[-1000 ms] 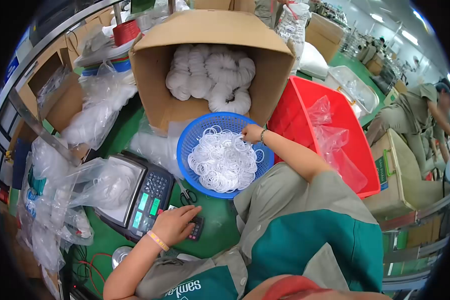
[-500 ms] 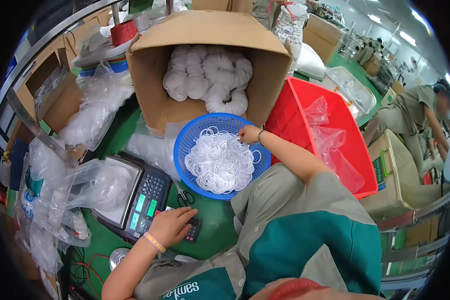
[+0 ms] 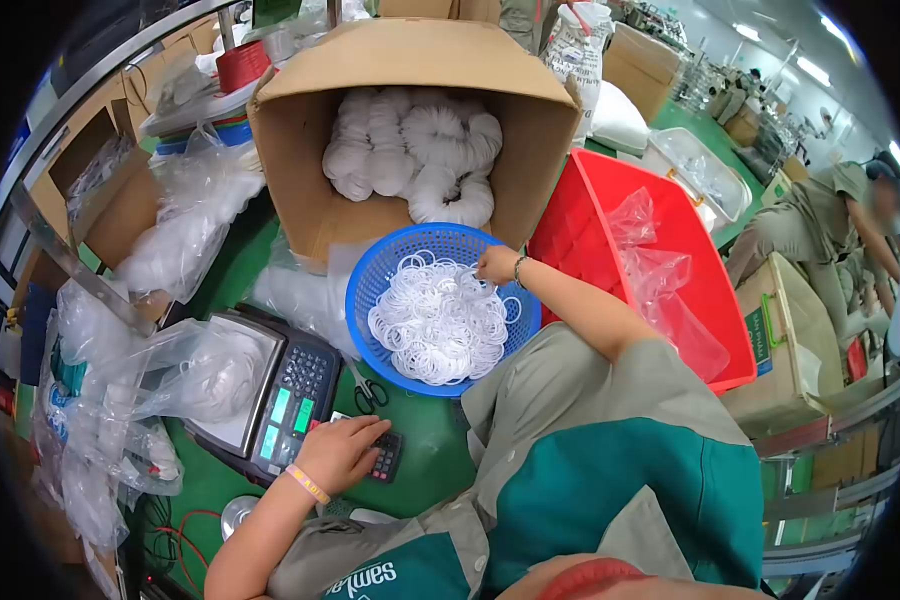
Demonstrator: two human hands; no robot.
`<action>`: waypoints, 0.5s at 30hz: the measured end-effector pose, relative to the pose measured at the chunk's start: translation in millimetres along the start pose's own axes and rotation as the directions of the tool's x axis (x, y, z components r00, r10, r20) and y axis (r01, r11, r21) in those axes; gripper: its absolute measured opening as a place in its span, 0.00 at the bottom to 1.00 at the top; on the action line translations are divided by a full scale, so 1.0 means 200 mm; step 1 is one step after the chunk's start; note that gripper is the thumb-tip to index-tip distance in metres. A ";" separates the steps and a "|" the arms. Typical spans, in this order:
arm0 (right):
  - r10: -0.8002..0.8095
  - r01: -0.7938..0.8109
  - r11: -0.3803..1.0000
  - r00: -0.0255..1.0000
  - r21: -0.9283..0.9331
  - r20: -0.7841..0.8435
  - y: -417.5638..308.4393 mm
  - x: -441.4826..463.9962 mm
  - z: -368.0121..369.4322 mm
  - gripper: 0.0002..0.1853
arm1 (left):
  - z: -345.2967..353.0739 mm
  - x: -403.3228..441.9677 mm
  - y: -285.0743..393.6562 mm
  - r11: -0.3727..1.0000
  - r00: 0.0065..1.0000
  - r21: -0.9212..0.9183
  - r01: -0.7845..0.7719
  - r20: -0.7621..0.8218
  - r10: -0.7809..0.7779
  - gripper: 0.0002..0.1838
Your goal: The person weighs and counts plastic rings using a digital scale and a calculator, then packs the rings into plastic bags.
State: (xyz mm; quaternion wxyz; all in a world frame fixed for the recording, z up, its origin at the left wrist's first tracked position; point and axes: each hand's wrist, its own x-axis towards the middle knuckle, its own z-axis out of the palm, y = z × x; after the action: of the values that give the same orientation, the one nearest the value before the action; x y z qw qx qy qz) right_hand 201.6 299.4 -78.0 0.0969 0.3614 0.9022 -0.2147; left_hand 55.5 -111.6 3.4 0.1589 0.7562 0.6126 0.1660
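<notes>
My left hand (image 3: 342, 455), with a yellow wristband, rests palm down, fingers stretched over a dark calculator (image 3: 385, 457). Beside it stands a weighing scale (image 3: 303, 368) with lit green displays; a clear plastic bag of white material (image 3: 225, 370) lies on its pan. Scissors (image 3: 370, 395) lie between the scale and a blue perforated basket (image 3: 365, 345). Heaped inside the basket are many thin white rings (image 3: 435, 325). At the basket's far right rim, my right hand (image 3: 497, 265) has its fingers curled together against the pile; its fingertips are partly hidden.
Behind the basket, a cardboard box (image 3: 420, 60) on its side holds bundled white rings (image 3: 410, 150). A red crate (image 3: 590, 215) with clear bags leans at the right. Plastic bags (image 3: 100, 400) crowd the left. A co-worker (image 3: 820, 220) sits at far right.
The view has shifted very slightly. Both hands stay nearly where they were, the right at the ring pile and the left over the calculator.
</notes>
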 end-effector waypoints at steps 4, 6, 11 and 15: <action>0.016 -0.015 1.000 0.999 0.018 -0.032 0.00 0.00 0.00 0.14 | 0.01 0.00 0.00 1.000 1.000 0.000 0.010 -0.019 -0.010 0.19; -0.024 0.025 1.000 0.997 0.013 -0.074 0.00 -0.01 0.00 0.14 | 0.01 0.00 0.00 1.000 1.000 -0.002 0.007 -0.029 -0.007 0.19; 0.009 -0.009 1.000 1.000 0.021 -0.001 0.00 -0.02 0.00 0.12 | 0.00 0.00 0.01 1.000 0.999 0.011 0.006 -0.036 -0.006 0.18; -0.004 0.004 1.000 0.999 -0.015 0.037 -0.01 -0.02 -0.01 0.10 | 0.00 0.00 0.01 1.000 0.999 0.003 0.006 -0.036 -0.006 0.18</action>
State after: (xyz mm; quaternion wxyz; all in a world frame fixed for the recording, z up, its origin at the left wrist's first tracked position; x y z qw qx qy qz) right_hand 203.3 295.8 -73.7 0.1157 0.3548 0.9026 -0.2146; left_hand 57.0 -111.7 4.4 0.1471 0.7517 0.6178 0.1780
